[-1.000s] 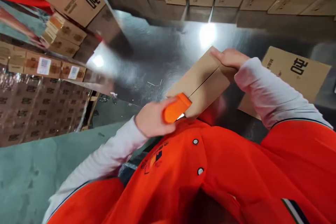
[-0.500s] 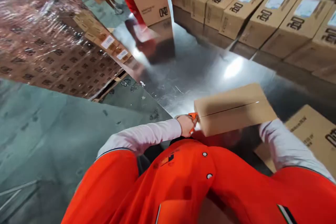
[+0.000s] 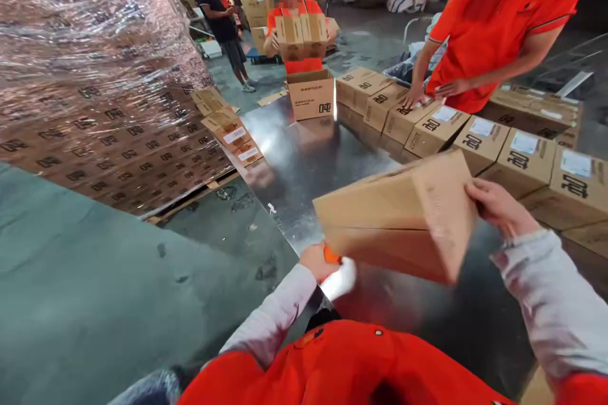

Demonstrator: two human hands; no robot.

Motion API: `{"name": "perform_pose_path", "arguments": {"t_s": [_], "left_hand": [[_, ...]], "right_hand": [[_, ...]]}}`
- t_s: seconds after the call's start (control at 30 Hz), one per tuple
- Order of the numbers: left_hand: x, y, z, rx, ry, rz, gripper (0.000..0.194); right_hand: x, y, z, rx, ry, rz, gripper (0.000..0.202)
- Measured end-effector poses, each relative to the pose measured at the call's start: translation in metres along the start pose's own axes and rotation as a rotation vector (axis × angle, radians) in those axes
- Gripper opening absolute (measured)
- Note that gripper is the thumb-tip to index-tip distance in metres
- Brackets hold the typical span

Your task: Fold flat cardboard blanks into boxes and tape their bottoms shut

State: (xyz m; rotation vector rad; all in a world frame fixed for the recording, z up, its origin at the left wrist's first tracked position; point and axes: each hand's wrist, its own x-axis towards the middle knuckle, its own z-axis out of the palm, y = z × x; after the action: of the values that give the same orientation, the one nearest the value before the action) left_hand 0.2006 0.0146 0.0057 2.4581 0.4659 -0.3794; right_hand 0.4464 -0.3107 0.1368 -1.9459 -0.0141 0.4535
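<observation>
A closed brown cardboard box (image 3: 375,209) is tilted in the air above the shiny metal table (image 3: 304,164). My right hand (image 3: 503,207) grips its upper right edge, fingers bent against the end panel. At the box's lower left corner is my left hand (image 3: 312,262), closed around a small orange hand tool (image 3: 331,255). Most of that tool is hidden by the fingers and the box, so its kind is unclear. Whether the left hand also bears the box's weight, I cannot tell. A seam runs along the side facing me.
A row of labelled boxes (image 3: 479,133) lines the table's right side, with a co-worker's hands (image 3: 418,96) on one. An open box (image 3: 311,98) stands at the far end, before another person carrying boxes (image 3: 302,38). Left is a film-wrapped pallet stack (image 3: 104,95).
The box has been raised and turned, its end panel now showing. My right hand has come into sight on its edge. The head view has tilted up, revealing co-workers.
</observation>
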Motion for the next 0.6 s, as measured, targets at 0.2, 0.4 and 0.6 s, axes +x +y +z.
{"name": "perform_pose_path", "arguments": {"t_s": [0.2, 0.4, 0.6], "left_hand": [[-0.024, -0.087, -0.006, -0.184, 0.101, -0.343, 0.064], [-0.055, -0.136, 0.010, -0.139, 0.148, -0.442, 0.057], [-0.037, -0.101, -0.006, 0.138, -0.051, -0.242, 0.051]], "right_hand": [[0.139, -0.170, 0.182, -0.784, 0.109, -0.631, 0.030], [0.209, -0.162, 0.343, -0.777, -0.096, -0.618, 0.044], [0.158, 0.026, 0.245, -0.473, 0.099, -0.491, 0.060]]}}
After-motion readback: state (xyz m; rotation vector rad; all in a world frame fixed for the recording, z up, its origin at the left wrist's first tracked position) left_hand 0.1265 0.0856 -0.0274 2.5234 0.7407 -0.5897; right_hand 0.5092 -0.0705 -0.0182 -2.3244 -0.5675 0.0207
